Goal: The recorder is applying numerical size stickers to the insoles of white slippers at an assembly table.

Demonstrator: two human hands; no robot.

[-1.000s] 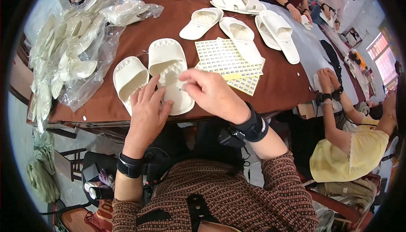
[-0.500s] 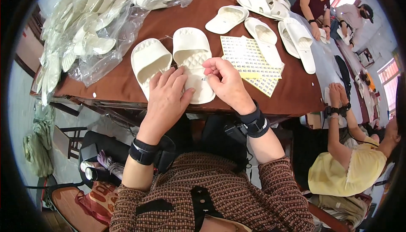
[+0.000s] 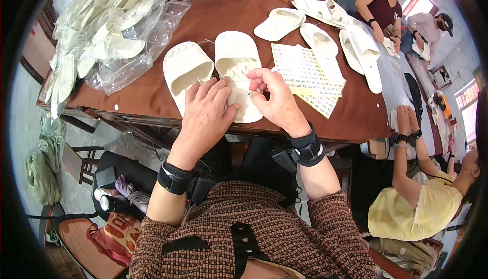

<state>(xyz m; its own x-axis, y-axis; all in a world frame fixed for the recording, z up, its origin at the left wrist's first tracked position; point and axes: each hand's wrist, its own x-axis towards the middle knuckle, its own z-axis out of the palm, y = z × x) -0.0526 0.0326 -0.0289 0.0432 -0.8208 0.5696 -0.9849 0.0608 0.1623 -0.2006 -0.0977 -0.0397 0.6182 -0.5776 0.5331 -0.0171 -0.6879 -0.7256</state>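
Two white slippers lie side by side near the front edge of the brown table [image 3: 152, 93]. My left hand [image 3: 206, 111] rests flat on the heel of the right slipper [image 3: 236, 60], fingers spread, beside the left slipper [image 3: 185, 70]. My right hand [image 3: 277, 98] hovers over the same heel with thumb and forefinger pinched together; something tiny may be between them, too small to tell. Both wrists wear black bands.
Yellow sticker sheets [image 3: 307, 73] lie right of the slippers. More white slippers [image 3: 325, 24] sit further back. Clear bags of slippers [image 3: 107, 30] fill the left side. A person in yellow [image 3: 422, 197] sits at the right; others work at the far end.
The view has shifted so the table sits higher in frame. My right hand has drawn its fingers into a pinch over the slipper's heel; my left hand stays on it.
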